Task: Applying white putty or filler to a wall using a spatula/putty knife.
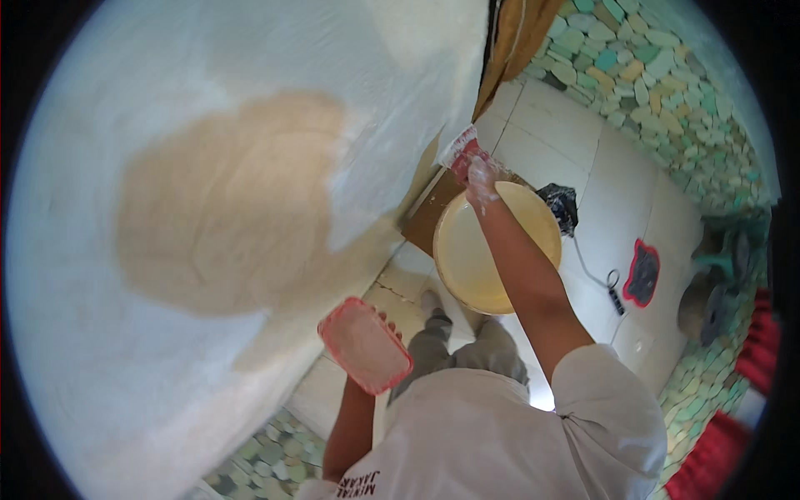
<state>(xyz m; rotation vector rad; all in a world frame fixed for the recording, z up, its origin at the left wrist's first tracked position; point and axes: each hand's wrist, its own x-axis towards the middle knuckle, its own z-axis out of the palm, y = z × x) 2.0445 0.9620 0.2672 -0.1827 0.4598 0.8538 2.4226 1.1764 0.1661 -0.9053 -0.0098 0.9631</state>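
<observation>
In my right hand (482, 180), reached far forward, is a red scraper (463, 157) with white putty smeared over its blade. The blade is beside the far edge of the white wall (400, 92); I cannot tell if it touches. White smears cover the fingers of that hand. My left hand (392, 327) grips a red-rimmed rectangular tray (377, 390) from beneath, in front of the wall. Pale putty (362, 342) lies in the tray. Most of the left hand is hidden behind it.
A round cream tub (537, 229) stands below my right forearm, next to a brown cardboard box (422, 218). Beyond are a black plastic bag (562, 207), a cord with a black socket (617, 300) and a red-edged grey mat (643, 272). A brown panel (521, 37) borders the wall.
</observation>
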